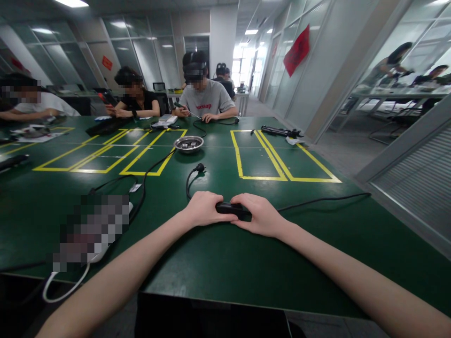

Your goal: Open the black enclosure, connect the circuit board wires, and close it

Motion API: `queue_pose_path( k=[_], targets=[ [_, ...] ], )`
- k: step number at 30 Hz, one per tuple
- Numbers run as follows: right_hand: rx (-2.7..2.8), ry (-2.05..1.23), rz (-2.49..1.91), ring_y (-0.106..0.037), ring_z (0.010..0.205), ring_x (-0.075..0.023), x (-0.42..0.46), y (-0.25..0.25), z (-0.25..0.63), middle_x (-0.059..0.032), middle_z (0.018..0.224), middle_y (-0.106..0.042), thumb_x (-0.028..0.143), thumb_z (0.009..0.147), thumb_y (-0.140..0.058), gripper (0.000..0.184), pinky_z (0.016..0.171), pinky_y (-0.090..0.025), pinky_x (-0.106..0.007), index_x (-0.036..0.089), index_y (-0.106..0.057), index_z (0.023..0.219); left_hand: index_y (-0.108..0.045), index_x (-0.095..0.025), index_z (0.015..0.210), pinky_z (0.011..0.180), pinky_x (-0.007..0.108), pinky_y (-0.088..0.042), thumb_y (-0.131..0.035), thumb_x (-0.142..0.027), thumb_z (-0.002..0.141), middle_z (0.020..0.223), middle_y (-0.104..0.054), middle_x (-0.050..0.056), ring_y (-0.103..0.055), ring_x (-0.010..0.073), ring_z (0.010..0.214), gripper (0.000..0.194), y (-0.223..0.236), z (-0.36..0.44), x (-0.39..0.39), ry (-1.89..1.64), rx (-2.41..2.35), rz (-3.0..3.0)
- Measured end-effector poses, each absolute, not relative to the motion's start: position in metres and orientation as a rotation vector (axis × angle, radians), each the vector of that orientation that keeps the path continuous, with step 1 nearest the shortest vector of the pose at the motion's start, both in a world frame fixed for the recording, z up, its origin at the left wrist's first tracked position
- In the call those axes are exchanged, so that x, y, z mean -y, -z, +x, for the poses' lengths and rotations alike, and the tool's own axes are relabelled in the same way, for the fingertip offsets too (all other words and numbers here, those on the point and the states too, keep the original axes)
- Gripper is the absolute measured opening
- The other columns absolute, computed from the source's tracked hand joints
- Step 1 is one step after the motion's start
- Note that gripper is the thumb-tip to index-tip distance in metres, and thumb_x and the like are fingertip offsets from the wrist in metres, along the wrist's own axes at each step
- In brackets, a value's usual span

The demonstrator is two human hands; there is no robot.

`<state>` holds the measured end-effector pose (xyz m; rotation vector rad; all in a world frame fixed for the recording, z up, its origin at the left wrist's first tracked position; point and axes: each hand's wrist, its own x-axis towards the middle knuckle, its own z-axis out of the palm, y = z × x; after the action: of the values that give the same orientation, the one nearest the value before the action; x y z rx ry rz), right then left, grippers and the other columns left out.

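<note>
Above the green table, near its middle, both my hands are on a black oblong block with cords (228, 208), which looks like a power adapter. My left hand (203, 208) grips its left end, thumb along the near side. My right hand (260, 214) closes on the right end, and the two thumbs almost meet. Fingers cover much of the block. Just beyond my left hand lies a black power plug (200, 167), its cord curving back behind that hand. A thin black cable (324, 199) runs from beside my right hand toward the table's right edge.
A metal bowl (189, 144) with small metal parts stands ahead. Yellow tape outlines (264, 178) mark the green table (299, 272). A pixelated object with a white cable (66, 298) lies left. Across the table, a person in a grey shirt (218, 96) holds a tool; others sit farther left.
</note>
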<state>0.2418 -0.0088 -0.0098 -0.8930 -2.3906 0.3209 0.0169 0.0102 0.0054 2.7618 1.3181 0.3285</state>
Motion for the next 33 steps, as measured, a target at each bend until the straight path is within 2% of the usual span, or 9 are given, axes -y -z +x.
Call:
queue_pose_path(
  k=[6, 11, 14, 18, 22, 26, 29, 31, 33],
  targets=[
    [2.334, -0.433, -1.036, -0.069, 0.088, -0.0225, 0.009, 0.014, 0.238, -0.0056, 0.097, -0.071, 0.033, 0.081, -0.082, 0.032, 0.075, -0.053, -0.033, 0.02, -0.065, 0.105, -0.062, -0.018, 0.068, 0.056, 0.029, -0.03, -0.052, -0.072, 0.094, 0.066, -0.065, 0.004, -0.061, 0.0174, 0.063, 0.061, 0.001, 0.013, -0.016, -0.495, -1.103, 2.994],
    [2.326, -0.275, -0.929, -0.064, 0.078, -0.0197, 0.011, 0.013, 0.238, -0.0044, 0.087, -0.067, 0.037, 0.089, -0.074, 0.022, 0.067, -0.049, -0.031, 0.019, -0.063, 0.096, -0.058, -0.018, 0.067, 0.058, 0.03, -0.033, -0.036, -0.073, 0.1, 0.063, -0.06, 0.003, -0.056, 0.0163, 0.062, 0.068, 0.004, 0.012, -0.018, -0.755, -0.928, 3.135],
    [2.361, -0.075, -0.768, -0.065, 0.079, -0.0213, 0.012, 0.008, 0.241, -0.0077, 0.088, -0.069, 0.037, 0.098, -0.062, 0.023, 0.069, -0.051, -0.033, 0.016, -0.065, 0.107, -0.056, -0.018, 0.067, 0.058, 0.03, -0.034, -0.031, -0.072, 0.101, 0.062, -0.058, 0.003, -0.053, 0.0159, 0.061, 0.069, 0.004, 0.012, -0.017, -0.912, -0.88, 3.147],
    [2.381, 0.186, -0.654, -0.069, 0.084, -0.0224, 0.014, 0.001, 0.244, -0.0122, 0.101, -0.075, 0.035, 0.105, -0.052, 0.033, 0.073, -0.055, -0.035, 0.014, -0.063, 0.127, -0.056, -0.018, 0.069, 0.059, 0.029, -0.035, -0.031, -0.069, 0.103, 0.062, -0.057, 0.002, -0.052, 0.0156, 0.06, 0.066, 0.002, 0.014, -0.015, -1.051, -0.881, 3.094],
    [2.373, 0.252, -0.654, -0.07, 0.082, -0.02, 0.016, 0.0, 0.245, -0.0125, 0.102, -0.076, 0.032, 0.108, -0.045, 0.035, 0.073, -0.055, -0.032, 0.012, -0.066, 0.128, -0.057, -0.018, 0.071, 0.059, 0.029, -0.036, -0.029, -0.063, 0.106, 0.063, -0.058, 0.003, -0.053, 0.016, 0.061, 0.064, 0.002, 0.015, -0.013, -1.041, -0.885, 3.026],
    [2.395, 0.242, -0.731, -0.07, 0.079, -0.02, 0.015, 0.004, 0.245, -0.013, 0.103, -0.077, 0.031, 0.109, -0.036, 0.041, 0.071, -0.054, -0.033, 0.013, -0.069, 0.126, -0.06, -0.017, 0.071, 0.059, 0.028, -0.037, -0.034, -0.06, 0.106, 0.063, -0.058, 0.002, -0.053, 0.0153, 0.061, 0.06, 0.003, 0.014, -0.011, -0.923, -0.969, 2.886],
    [2.405, 0.099, -0.821, -0.071, 0.08, -0.0219, 0.013, 0.008, 0.246, -0.0135, 0.102, -0.077, 0.033, 0.109, -0.032, 0.046, 0.073, -0.056, -0.035, 0.015, -0.072, 0.121, -0.063, -0.017, 0.075, 0.06, 0.027, -0.038, -0.044, -0.062, 0.102, 0.068, -0.063, 0.003, -0.058, 0.0148, 0.063, 0.056, 0.001, 0.013, -0.01, -0.765, -1.031, 2.799],
    [2.394, -0.034, -0.887, -0.071, 0.081, -0.0232, 0.01, 0.012, 0.246, -0.0126, 0.096, -0.077, 0.034, 0.109, -0.031, 0.047, 0.075, -0.056, -0.036, 0.017, -0.074, 0.115, -0.068, -0.017, 0.085, 0.062, 0.027, -0.042, -0.049, -0.066, 0.098, 0.076, -0.068, 0.004, -0.062, 0.0158, 0.069, 0.054, -0.002, 0.011, -0.01, -0.69, -1.002, 2.809],
    [2.347, -0.14, -0.999, -0.072, 0.083, -0.0245, 0.008, 0.015, 0.246, -0.0119, 0.094, -0.076, 0.035, 0.108, -0.03, 0.046, 0.077, -0.056, -0.037, 0.018, -0.074, 0.11, -0.07, -0.017, 0.103, 0.068, 0.028, -0.046, -0.054, -0.069, 0.094, 0.087, -0.071, 0.006, -0.066, 0.0183, 0.077, 0.056, -0.005, 0.011, -0.011, -0.669, -0.94, 2.884]
  ],
)
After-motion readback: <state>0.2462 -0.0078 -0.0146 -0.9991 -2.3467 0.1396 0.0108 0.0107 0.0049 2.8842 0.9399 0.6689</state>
